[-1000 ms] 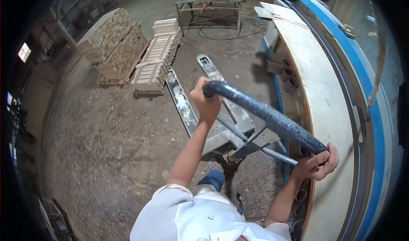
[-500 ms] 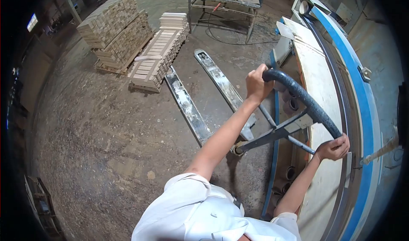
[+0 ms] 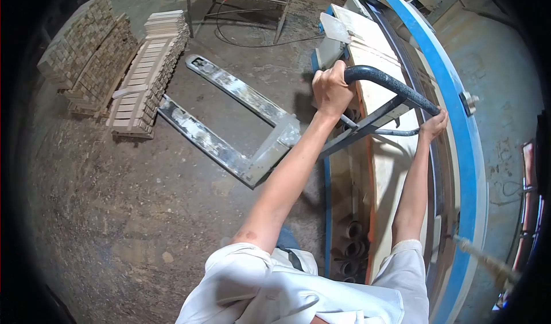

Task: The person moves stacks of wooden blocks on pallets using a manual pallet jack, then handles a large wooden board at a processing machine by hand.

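**A:** Head view, looking down: the left hand point(image 3: 331, 87) is wrapped tight around the near end of the pallet jack handle point(image 3: 390, 84), fingers curled right over the dark grip. What about the other one?

**B:** The right hand point(image 3: 431, 125) is at the far end of that same loop, fingers closed on the bar where it bends downward. Both arms are stretched out straight from the white shirt point(image 3: 298, 289).

**A:** So the handle runs from one fist to the other, spanning the gap between them.

**B:** Yes, and below the hands the grey tiller point(image 3: 361, 132) slants down and away towards the left hand's side, meeting the forks point(image 3: 229, 117). Those lie flat on the dusty floor, well out beyond the left hand.

**A:** Past the fork tips?

**B:** Stacked timber point(image 3: 109, 66) on the ground. On the right hand's side, just beside it, is a long machine with a blue rail point(image 3: 453, 112) and a pale board point(image 3: 390, 157) under the handle.
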